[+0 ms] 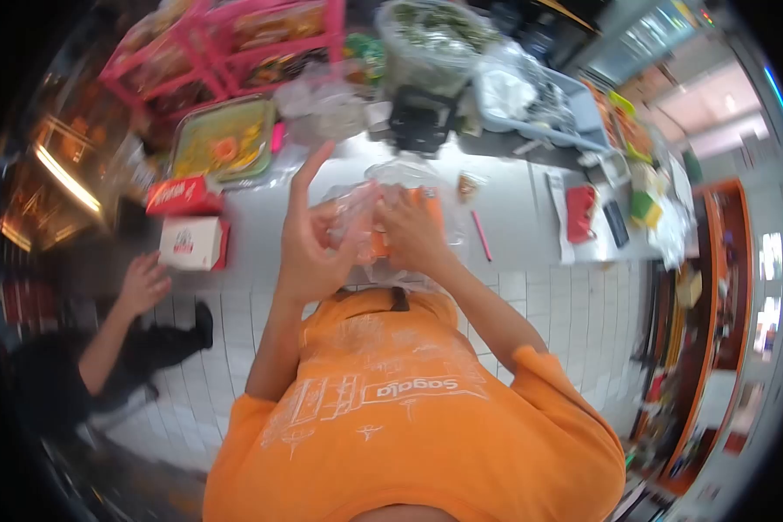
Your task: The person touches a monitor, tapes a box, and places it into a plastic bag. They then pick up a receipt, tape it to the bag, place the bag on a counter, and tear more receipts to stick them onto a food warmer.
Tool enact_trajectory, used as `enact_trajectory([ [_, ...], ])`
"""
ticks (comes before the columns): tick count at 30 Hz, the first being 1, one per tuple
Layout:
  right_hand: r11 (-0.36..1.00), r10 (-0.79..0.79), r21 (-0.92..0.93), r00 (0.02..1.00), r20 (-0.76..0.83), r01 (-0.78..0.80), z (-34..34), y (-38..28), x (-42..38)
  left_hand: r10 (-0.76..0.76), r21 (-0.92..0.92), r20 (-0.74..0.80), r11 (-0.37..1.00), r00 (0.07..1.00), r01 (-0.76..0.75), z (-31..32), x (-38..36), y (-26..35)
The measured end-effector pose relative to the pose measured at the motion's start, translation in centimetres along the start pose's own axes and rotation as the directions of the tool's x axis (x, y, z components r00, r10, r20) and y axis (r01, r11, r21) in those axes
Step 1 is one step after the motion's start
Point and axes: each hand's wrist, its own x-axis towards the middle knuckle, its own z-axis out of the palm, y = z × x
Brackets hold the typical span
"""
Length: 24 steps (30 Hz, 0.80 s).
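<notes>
A thin clear plastic bag (452,228), pinkish on its left side, lies in front of me on the metal table. Orange packaging (432,205) shows through the film. My right hand (413,233) presses down on the bag, its fingers bent and closed on the plastic above the orange packaging. At the bag's left side is my left hand (309,252), one finger stretched upward and the thumb standing apart from it. Pinkish film touches the left fingers and partly covers them.
A white-and-red box (190,243) and a red box (183,196) stand left, near another person's hand (143,283). A tray of yellow food (226,139) and a blue bin (544,104) sit behind. A pink pen (481,237) and a dark phone (616,224) lie right.
</notes>
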Motion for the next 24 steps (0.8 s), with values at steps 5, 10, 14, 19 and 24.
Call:
enact_trajectory([
  [5,0.993,-0.1,-0.043,0.974,0.206,0.111,-0.1,4.0,0.6,0.206,-0.035,-0.234,0.975,0.95,-0.22,-0.4,-0.1,-1.4],
  [10,0.981,0.175,-0.171,0.821,0.543,-0.095,-11.8,7.7,-0.3,0.173,-0.09,-0.325,0.973,0.93,-0.213,-1.3,-1.6,-0.4],
  [14,0.966,0.045,0.148,0.707,0.706,-0.21,-19.2,7.5,3.4,0.108,-0.057,-0.399,0.988,0.911,-0.143,3.1,-0.9,2.7],
  [19,0.56,-0.161,0.614,0.654,0.739,-0.556,-24.1,19.5,8.8,0.012,0.078,-0.432,0.997,0.902,0.024,7.0,1.1,0.1],
  [24,0.946,0.189,-0.129,0.826,-0.531,-0.299,-11.0,46.5,18.8,0.047,0.218,-0.696,0.965,0.716,0.148,10.2,0.0,-1.1],
])
